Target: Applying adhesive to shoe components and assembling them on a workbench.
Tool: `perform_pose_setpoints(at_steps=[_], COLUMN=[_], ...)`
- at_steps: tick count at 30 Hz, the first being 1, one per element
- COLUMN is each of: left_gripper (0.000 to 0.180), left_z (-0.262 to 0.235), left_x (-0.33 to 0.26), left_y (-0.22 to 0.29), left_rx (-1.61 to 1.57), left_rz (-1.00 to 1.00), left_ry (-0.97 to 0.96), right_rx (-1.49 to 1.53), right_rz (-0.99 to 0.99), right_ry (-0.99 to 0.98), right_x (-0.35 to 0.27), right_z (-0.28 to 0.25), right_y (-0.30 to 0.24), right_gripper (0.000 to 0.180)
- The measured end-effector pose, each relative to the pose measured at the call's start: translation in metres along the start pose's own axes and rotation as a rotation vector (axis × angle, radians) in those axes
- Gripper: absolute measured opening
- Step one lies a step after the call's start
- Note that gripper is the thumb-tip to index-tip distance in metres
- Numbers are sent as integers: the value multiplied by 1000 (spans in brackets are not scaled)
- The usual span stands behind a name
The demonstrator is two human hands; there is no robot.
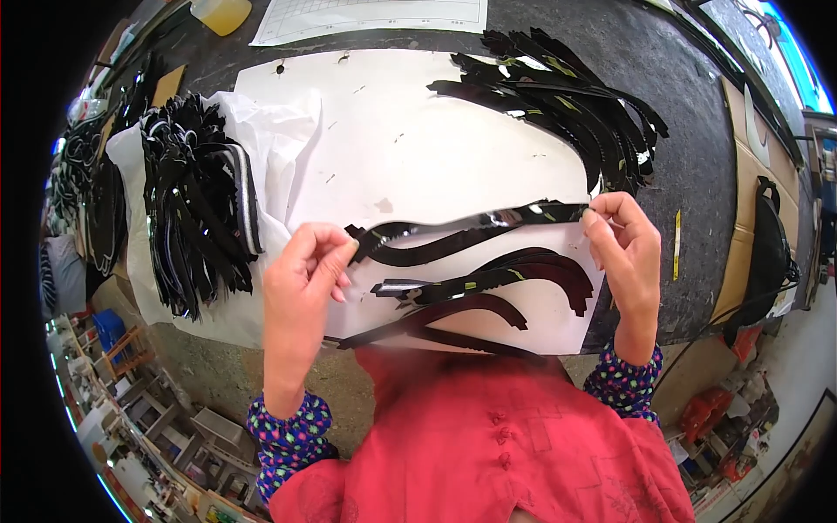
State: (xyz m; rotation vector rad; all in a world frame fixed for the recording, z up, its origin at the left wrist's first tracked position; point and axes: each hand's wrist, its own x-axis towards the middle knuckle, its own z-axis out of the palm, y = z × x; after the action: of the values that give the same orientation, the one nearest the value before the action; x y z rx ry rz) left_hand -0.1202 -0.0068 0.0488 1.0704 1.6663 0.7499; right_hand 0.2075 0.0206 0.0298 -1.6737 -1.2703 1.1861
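A long glossy black strip (pixel 488 218) is stretched between my hands, slightly wavy and raised over the white board (pixel 392 131). My left hand (pixel 309 266) pinches its left end between thumb and fingers. Its right end is pinched in my right hand (pixel 621 235). Below it, several dark curved strips (pixel 488 279) lie on the board's near part, some overlapping and some hanging near its front edge. A large heap of similar black strips (pixel 567 100) covers the board's far right corner.
At the left, a bundle of black strips (pixel 196 200) with pale edges rests on crumpled white wrapping (pixel 296 122). A gridded sheet (pixel 366 17) and a tub of yellow liquid (pixel 222 13) stand at the back. A thin yellow stick (pixel 677 244) lies on the dark table (pixel 689 174), near cardboard (pixel 741 244).
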Motion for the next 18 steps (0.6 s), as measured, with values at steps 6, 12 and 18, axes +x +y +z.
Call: perform_pose_setpoints(at_steps=[6, 12, 18], left_gripper=[12, 15, 19], left_z=[4, 5, 3], left_x=[-12, -10, -14], left_y=[-13, -13, -13], left_rx=[-143, -206, -201], left_rz=[-10, -7, 42], left_ry=[-37, -64, -60], right_rx=[47, 58, 151], right_rz=[103, 121, 110], right_ry=[-19, -24, -69], right_x=[-14, -18, -28], right_z=[-3, -5, -11], right_y=[1, 5, -2], right_gripper=[6, 5, 4])
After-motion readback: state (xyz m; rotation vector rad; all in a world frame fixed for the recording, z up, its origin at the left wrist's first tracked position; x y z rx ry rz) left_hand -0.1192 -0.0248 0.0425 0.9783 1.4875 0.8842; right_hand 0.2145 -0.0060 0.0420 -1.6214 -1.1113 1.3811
